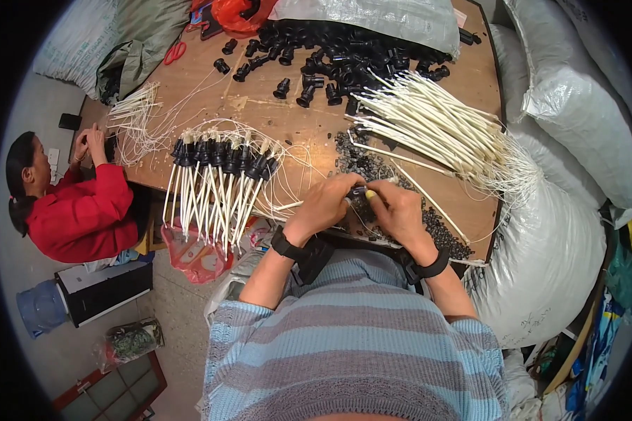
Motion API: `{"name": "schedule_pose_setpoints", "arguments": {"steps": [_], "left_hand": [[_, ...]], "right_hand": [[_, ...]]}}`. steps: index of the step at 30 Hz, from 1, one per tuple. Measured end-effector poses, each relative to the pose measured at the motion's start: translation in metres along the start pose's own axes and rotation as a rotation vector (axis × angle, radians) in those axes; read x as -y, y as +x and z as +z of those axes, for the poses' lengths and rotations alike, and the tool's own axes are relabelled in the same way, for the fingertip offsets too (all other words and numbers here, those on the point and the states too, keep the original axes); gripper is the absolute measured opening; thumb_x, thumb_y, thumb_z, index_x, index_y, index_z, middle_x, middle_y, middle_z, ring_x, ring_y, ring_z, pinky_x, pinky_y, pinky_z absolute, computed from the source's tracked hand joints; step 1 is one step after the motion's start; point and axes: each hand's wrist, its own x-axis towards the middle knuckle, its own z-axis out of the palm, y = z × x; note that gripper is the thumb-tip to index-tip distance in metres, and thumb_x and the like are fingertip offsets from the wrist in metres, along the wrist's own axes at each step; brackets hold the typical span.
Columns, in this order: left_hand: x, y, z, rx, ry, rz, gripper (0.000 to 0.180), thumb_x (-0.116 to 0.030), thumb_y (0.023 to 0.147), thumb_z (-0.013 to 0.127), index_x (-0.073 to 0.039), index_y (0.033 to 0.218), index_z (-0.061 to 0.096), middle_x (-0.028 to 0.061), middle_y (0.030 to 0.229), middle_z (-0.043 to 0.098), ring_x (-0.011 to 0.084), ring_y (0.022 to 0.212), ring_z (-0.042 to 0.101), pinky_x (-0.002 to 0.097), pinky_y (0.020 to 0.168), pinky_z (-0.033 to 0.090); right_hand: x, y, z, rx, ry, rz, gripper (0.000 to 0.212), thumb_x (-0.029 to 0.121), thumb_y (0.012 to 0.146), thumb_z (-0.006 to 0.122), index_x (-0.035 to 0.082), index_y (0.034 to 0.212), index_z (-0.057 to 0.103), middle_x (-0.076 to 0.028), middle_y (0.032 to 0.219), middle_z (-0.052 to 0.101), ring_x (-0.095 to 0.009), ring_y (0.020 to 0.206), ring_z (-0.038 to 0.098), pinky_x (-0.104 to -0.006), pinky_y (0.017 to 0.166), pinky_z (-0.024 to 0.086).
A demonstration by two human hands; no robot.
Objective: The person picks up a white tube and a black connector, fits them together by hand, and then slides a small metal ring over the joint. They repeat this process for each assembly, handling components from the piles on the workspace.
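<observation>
At the table's front edge, my left hand (326,203) and my right hand (403,213) meet with fingertips closed on a small black plastic part (357,191), mostly hidden between them. Something yellow covers my right thumb tip. Small black pieces (439,228) lie scattered around and beyond my hands. To my left, a row of black socket-like fittings (233,160) with white sleeved wires hangs over the table edge. A large bundle of white sleeved wires (428,123) lies to the right, its thin ends trailing rightward.
Loose black fittings (309,81) are heaped at the back, by a white woven sack (372,21). Red scissors (175,52) lie at the far left. A person in red (84,207) works at the left end. Full white sacks (548,259) crowd the right; a red plastic bag (196,259) hangs below the table edge.
</observation>
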Motion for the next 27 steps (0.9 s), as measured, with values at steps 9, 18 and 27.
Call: {"name": "schedule_pose_setpoints", "arguments": {"steps": [9, 18, 27], "left_hand": [[-0.011, 0.000, -0.011, -0.123, -0.245, -0.019, 0.036, 0.012, 0.066, 0.058, -0.003, 0.098, 0.063, 0.0074, 0.091, 0.063, 0.0235, 0.092, 0.062, 0.0315, 0.080, 0.048], [-0.001, 0.006, -0.003, -0.264, 0.032, 0.301, 0.022, 0.009, 0.068, 0.066, -0.004, 0.085, 0.062, 0.0098, 0.088, 0.062, 0.0251, 0.084, 0.062, 0.0328, 0.072, 0.049], [0.030, -0.011, -0.025, -0.367, 0.132, -0.262, 0.023, 0.004, 0.070, 0.065, -0.003, 0.092, 0.062, 0.0120, 0.084, 0.063, 0.0287, 0.081, 0.061, 0.0372, 0.072, 0.049]], "right_hand": [[-0.003, -0.006, -0.001, 0.195, -0.046, -0.052, 0.020, 0.004, 0.081, 0.063, 0.007, 0.102, 0.063, -0.016, 0.079, 0.063, -0.035, 0.066, 0.061, -0.0382, 0.057, 0.049], [-0.004, -0.013, 0.004, 0.148, 0.168, 0.135, 0.017, 0.006, 0.085, 0.063, 0.005, 0.101, 0.068, -0.010, 0.062, 0.060, -0.013, 0.053, 0.058, -0.0268, 0.051, 0.043], [-0.021, -0.018, 0.005, 0.082, 0.193, 0.310, 0.015, 0.016, 0.083, 0.064, 0.006, 0.093, 0.070, -0.015, 0.068, 0.062, -0.028, 0.056, 0.061, -0.0344, 0.053, 0.046]]}}
